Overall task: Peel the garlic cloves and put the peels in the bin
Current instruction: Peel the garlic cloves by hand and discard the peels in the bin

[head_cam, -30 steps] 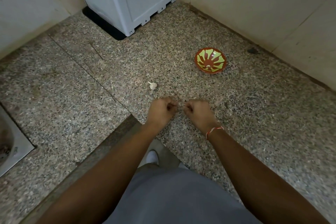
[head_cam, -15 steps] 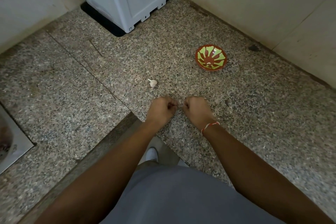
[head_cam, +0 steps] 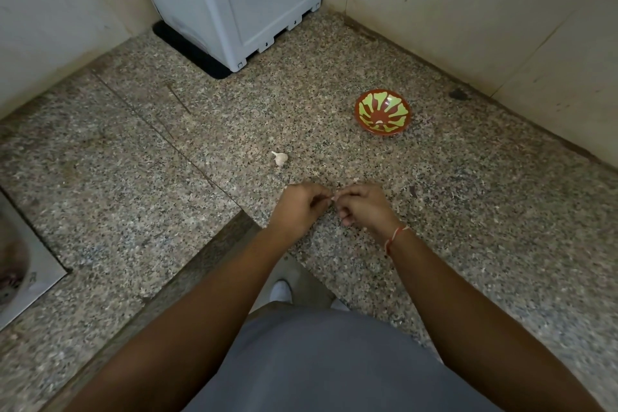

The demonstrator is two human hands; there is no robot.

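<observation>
My left hand (head_cam: pixel 301 207) and my right hand (head_cam: pixel 363 206) meet fingertip to fingertip above the granite counter, both curled and pinching one small pale garlic clove (head_cam: pixel 332 199), mostly hidden by the fingers. A piece of a garlic bulb (head_cam: pixel 280 158) lies on the counter just beyond my left hand. A red bowl with a green pattern (head_cam: pixel 383 112) stands further back to the right, with a small pale bit at its bottom.
A grey-white appliance (head_cam: pixel 234 0) stands on a black mat in the back corner. Tiled walls (head_cam: pixel 468 17) close off the back and right. A steel sink edge (head_cam: pixel 30 264) lies at the far left. The counter's inner corner edge (head_cam: pixel 214 244) runs below my left forearm.
My hands have come closer together so the fingertips touch around the clove. The view has shifted slightly.
</observation>
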